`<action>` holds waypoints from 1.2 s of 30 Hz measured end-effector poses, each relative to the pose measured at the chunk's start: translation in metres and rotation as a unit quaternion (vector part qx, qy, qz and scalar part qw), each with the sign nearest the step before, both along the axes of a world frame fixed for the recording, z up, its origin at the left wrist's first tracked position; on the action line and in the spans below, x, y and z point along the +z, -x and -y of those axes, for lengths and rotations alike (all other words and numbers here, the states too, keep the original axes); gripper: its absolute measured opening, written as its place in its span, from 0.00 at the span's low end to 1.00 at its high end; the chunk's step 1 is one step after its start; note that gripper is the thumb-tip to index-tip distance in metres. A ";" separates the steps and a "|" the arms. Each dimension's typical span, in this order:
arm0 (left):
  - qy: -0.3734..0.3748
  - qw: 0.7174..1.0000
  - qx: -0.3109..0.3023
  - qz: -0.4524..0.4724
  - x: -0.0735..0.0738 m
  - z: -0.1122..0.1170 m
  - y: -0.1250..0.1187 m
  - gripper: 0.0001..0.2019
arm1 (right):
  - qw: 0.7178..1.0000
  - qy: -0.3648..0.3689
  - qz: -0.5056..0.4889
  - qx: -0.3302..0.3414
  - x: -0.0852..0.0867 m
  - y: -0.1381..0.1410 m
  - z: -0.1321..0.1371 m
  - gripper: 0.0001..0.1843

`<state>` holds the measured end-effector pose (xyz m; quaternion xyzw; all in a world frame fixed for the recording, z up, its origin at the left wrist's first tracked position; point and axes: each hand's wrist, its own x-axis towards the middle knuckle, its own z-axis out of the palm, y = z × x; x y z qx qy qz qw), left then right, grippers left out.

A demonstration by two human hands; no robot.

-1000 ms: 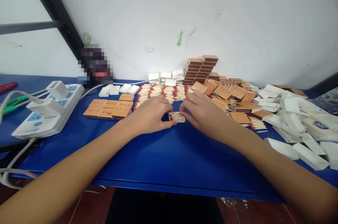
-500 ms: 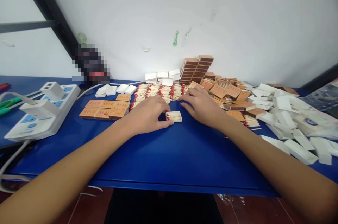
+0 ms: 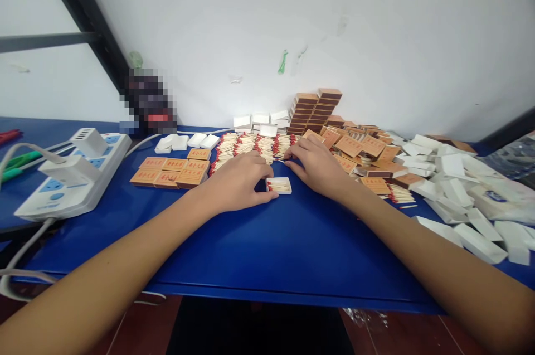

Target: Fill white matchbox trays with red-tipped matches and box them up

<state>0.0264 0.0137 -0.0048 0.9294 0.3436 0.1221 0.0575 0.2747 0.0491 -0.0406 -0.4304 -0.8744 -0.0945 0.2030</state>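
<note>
1. One match tray (image 3: pixel 281 185), small, white and open-topped, lies flat on the blue bench (image 3: pixel 271 249), mid-view, btwn both hands.
2. L hand (image 3: pixel 238 182) is just left of it: curled, thumb on the near-left corner, fingers at the far-left side, so it pinches the tray's left end.
3. R hand (image 3: pixel 320 168) is just behind-right of the tray, not touching it. Its fingertips are bunched at the loose matches (image 3: pixel 254 146); can't tell if it grips one.
4. Room: bare bench in front of the tray down to the near edge, w/ both forearms crossing it. Behind, the matches lie in a row close by.
5. Left side: a block of orange matchboxes (image 3: pixel 171 171) lying flat, then a white power strip (image 3: pixel 71 176) near the bench's left end.
6. Right side is crowded: a heap of orange sleeves (image 3: pixel 359 146), then a scatter of empty white trays (image 3: pixel 460 176) out to the right.
7. Look of the tray: shallow rectangle, part-filled w/ pale sticks, red heads toward its left end.
8. A brown stack (image 3: pixel 315 110) of sleeves stands at the back by the wall (image 3: pixel 292 20).
</note>
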 end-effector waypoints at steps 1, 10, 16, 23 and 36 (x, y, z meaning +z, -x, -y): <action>0.000 1.000 0.000 0.000 0.000 0.000 0.000 0.14 | 1.000 0.001 -0.003 0.000 0.000 0.000 0.000 0.09; 0.002 1.000 0.000 0.007 0.001 0.000 0.001 0.13 | 1.000 0.015 0.000 0.014 0.000 -0.002 -0.003 0.09; -0.001 1.000 0.003 0.005 0.000 0.000 0.000 0.15 | 1.000 -0.007 -0.006 0.010 0.008 -0.001 0.008 0.09; -0.002 1.000 -0.003 0.007 -0.001 -0.001 0.002 0.14 | 0.998 0.055 -0.040 0.005 0.004 0.002 0.012 0.08; 0.002 1.000 0.004 0.005 0.001 0.000 0.000 0.14 | 0.996 0.070 -0.056 -0.007 -0.001 -0.003 0.005 0.06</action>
